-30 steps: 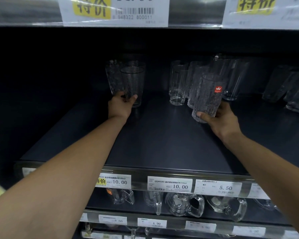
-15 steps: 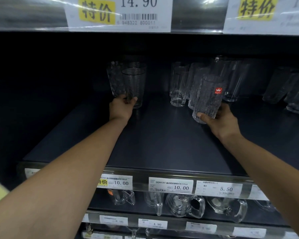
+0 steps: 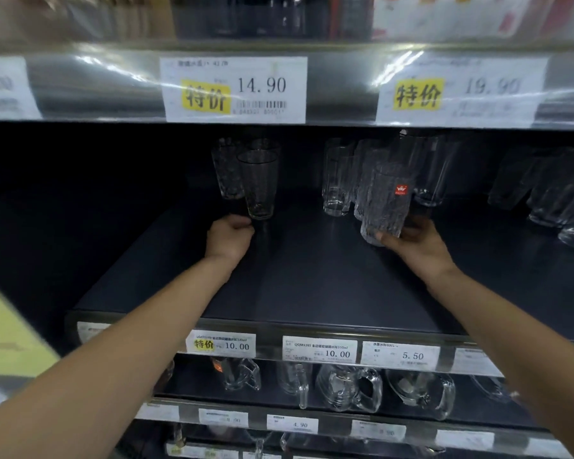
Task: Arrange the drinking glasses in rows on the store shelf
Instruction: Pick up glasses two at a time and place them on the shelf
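Left hand (image 3: 231,232), fingers curled, rests at the foot of a smooth glass (image 3: 258,187) that stands upright toward the back left of the shelf (image 3: 312,286); whether it clasps the glass cannot be told. Right hand (image 3: 415,240) grips the base of a textured glass (image 3: 386,203) with a red sticker, tilted, near the shelf's back centre. All glasses are empty. A patterned glass (image 3: 227,170) stands behind the smooth one. A ribbed glass (image 3: 337,180) and taller tumblers (image 3: 431,173) stand beside the textured one. More glasses (image 3: 550,200) cluster at the right edge. Glass mugs (image 3: 348,387) sit below the price labels (image 3: 319,350).
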Tool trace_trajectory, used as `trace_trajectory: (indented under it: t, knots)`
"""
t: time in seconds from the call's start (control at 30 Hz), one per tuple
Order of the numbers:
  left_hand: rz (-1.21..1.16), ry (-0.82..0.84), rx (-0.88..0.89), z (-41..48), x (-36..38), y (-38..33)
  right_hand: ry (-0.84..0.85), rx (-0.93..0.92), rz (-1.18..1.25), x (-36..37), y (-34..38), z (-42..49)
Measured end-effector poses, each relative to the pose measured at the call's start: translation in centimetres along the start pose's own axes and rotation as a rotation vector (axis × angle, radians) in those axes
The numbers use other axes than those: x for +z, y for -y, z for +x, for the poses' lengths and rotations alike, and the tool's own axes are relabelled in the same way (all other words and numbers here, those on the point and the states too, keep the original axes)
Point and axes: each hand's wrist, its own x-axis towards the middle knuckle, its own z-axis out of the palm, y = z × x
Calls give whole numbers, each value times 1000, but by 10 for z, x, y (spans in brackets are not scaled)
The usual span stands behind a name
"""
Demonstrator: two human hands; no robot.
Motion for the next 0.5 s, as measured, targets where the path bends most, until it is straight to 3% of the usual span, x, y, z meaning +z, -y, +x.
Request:
trace_trajectory:
  t: [0.1,0.23,0.33,0.5]
  knots:
    - [-25,146,-30,-34,-12,-9,49,1,68,-18,2,-27]
    - [69,376,45,-84,-10,-28,-4,-132,16,-53,-1,-77]
    - [-61,429,101,-124,10,-52,-9,-177,12,-86,0,-123]
    - [-271,590,148,-201,57,-89,-172,-150,26,-163,-10,-188]
